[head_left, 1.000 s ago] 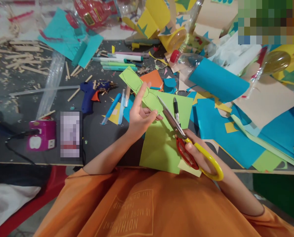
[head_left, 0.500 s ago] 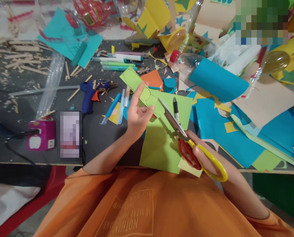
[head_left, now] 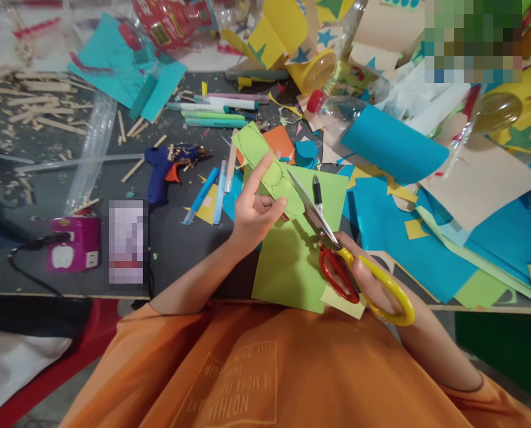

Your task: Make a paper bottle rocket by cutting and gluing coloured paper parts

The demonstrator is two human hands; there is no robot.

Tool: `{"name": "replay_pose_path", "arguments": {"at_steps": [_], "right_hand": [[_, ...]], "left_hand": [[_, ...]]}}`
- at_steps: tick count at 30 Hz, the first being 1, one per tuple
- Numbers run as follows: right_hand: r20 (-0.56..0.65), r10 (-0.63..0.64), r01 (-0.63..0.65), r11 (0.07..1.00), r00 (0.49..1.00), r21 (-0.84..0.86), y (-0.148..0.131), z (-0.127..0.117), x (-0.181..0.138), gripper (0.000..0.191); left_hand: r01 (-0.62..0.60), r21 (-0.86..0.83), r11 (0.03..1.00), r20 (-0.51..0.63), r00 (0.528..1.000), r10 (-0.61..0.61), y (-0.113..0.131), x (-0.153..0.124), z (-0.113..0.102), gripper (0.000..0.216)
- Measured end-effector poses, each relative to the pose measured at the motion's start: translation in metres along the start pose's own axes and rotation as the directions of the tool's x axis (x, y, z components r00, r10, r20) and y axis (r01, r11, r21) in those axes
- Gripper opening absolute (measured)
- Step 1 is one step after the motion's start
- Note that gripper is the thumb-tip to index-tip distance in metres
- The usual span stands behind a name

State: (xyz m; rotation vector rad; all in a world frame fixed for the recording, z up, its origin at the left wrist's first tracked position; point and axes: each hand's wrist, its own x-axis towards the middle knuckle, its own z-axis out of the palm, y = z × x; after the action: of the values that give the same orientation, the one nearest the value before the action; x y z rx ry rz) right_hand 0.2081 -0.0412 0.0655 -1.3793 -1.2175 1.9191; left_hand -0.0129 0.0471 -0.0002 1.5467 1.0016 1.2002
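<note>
My left hand (head_left: 259, 205) grips a strip of light green paper (head_left: 250, 144) marked with pen lines, including a circle near its middle. In my right hand (head_left: 359, 267) is a pair of scissors (head_left: 321, 229) with one yellow and one red handle loop. Their blades are parted, and the tips reach the right edge of the strip. Below lies a larger sheet of green paper (head_left: 287, 273) on the table. A black pen (head_left: 318, 193) rests on that sheet, partly behind the blades.
To the left lie a blue glue gun (head_left: 158, 172), a purple box (head_left: 73, 244) with a cord, and a phone (head_left: 126, 242). Several markers (head_left: 218, 113) lie farther back. On the right are a bottle wrapped in blue paper (head_left: 392, 142) and blue paper sheets (head_left: 394, 238).
My left hand and the green strip have shifted slightly to the right, and the strip has turned a little. The scissors have moved slightly, their blades still parted.
</note>
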Motion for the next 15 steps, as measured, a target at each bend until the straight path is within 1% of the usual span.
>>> {"name": "replay_pose_path", "arguments": {"at_steps": [3, 5, 8, 12, 15], "right_hand": [[0.062, -0.033, 0.036, 0.998, 0.998, -0.048, 0.005, -0.001, 0.002, 0.060], [0.060, -0.030, 0.034, 0.998, 0.998, -0.054, 0.007, -0.002, 0.003, 0.059], [0.060, -0.019, 0.022, 0.998, 0.998, -0.052, 0.012, -0.002, 0.005, 0.063], [0.042, -0.037, 0.039, 0.999, 0.998, -0.027, 0.014, -0.002, 0.004, 0.063], [0.026, -0.084, 0.087, 0.990, 0.996, -0.113, 0.006, -0.003, 0.002, 0.059]], "left_hand": [[0.005, 0.005, 1.000, 0.011, 1.000, -0.005, 0.000, 0.000, -0.001, 0.067], [-0.001, -0.002, 1.000, 0.009, 1.000, 0.001, -0.001, 0.000, -0.001, 0.067], [0.004, -0.005, 1.000, -0.002, 1.000, -0.004, -0.003, 0.001, -0.001, 0.066], [0.011, -0.021, 1.000, -0.005, 1.000, -0.011, -0.005, 0.000, -0.003, 0.065], [0.018, -0.040, 0.999, 0.007, 1.000, -0.018, -0.006, 0.000, -0.003, 0.064]]}}
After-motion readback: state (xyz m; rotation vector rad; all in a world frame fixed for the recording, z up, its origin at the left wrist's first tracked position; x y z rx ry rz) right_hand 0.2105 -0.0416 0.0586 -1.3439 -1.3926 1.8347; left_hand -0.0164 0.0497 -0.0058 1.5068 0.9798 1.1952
